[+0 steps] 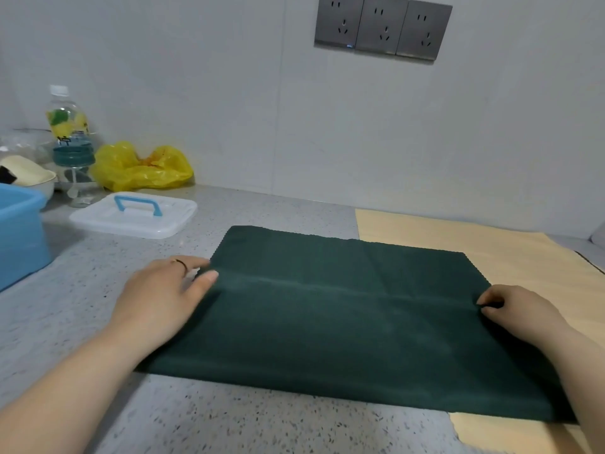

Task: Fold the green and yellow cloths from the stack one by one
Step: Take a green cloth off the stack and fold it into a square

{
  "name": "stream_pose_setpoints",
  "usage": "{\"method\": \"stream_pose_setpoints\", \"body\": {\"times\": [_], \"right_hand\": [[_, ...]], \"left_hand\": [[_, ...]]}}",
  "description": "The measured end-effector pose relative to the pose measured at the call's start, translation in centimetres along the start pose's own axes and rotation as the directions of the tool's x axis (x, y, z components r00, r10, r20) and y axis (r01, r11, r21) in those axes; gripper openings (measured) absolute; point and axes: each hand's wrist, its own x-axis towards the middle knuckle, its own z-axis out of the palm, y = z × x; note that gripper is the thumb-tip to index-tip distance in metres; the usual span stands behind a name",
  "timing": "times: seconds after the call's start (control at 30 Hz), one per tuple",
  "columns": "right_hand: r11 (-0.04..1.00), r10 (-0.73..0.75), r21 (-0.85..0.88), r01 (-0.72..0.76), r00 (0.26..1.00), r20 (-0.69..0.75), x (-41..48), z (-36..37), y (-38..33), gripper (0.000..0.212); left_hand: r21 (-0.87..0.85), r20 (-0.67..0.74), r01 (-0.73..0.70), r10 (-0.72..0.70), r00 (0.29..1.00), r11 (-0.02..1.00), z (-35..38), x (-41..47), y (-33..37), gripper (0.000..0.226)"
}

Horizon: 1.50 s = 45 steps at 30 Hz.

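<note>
Now, green cloth: the dark green fabric cloth (pixel 343 322) lies flat on the speckled grey bench (pixel 229 421), its near half folded up to the middle.
Left hand (pixel 163 290): the grip pinches the flap's left corner, likely to keep the edges aligned.
Right hand (pixel 517 309): the grip pinches the right corner likewise.
Yellow cloth: the pale yellow fabric cloth (pixel 491 257) is spread beneath and beyond, apparently awaiting its turn.

The green cloth (pixel 343 322) covers most of the yellow cloth (pixel 491 257), which also runs off the right and bottom edges. The blue tub (pixel 19 231) is cut by the left edge and hides part of the bowl (pixel 29 175) behind it. The label on the bottle (pixel 67 122) is too blurred to read. The fingertips of the right hand (pixel 520 312) are tucked out of sight.
</note>
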Motion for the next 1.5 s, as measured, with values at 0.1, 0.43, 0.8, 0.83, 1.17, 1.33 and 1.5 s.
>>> {"method": "stream_pose_setpoints", "body": {"times": [0.1, 0.43, 0.8, 0.83, 1.17, 1.33, 1.5], "right_hand": [[1.0, -0.002, 0.02, 0.002, 1.0, 0.008, 0.0, -0.1, 0.1, 0.011], [0.98, -0.018, -0.2, 0.022, 1.0, 0.022, -0.7, -0.2, -0.5, 0.048], [0.756, -0.644, 0.038, 0.653, 0.732, 0.222, -16.1, 5.8, -16.7, 0.059], [0.775, -0.611, 0.03, 0.632, 0.735, 0.294, -16.4, 6.3, -16.8, 0.062], [0.959, -0.236, -0.099, 0.265, 0.942, 0.238, -11.0, 4.6, -6.4, 0.067], [0.992, -0.025, -0.121, 0.043, 0.99, 0.139, -7.4, 2.6, 0.3, 0.06], [0.993, 0.012, -0.122, 0.005, 0.99, 0.139, -6.1, 2.4, 2.4, 0.058]], "left_hand": [[0.09, 0.247, -0.239, 0.21, 0.946, 0.967, 1.1, -2.8, 1.8, 0.054], [0.27, 0.482, -0.279, 0.122, 0.868, 0.922, 3.7, -5.0, 2.9, 0.06], [0.288, 0.477, -0.285, 0.121, 0.87, 0.914, 3.9, -5.1, 3.0, 0.057], [0.288, 0.48, -0.288, 0.123, 0.869, 0.913, 3.9, -5.2, 3.0, 0.057], [0.304, 0.484, -0.307, 0.131, 0.865, 0.902, 4.0, -5.2, 3.0, 0.059], [0.302, 0.475, -0.304, 0.134, 0.87, 0.904, 4.0, -5.2, 3.0, 0.058], [0.279, 0.456, -0.287, 0.136, 0.879, 0.917, 4.0, -5.2, 2.9, 0.058]]}}
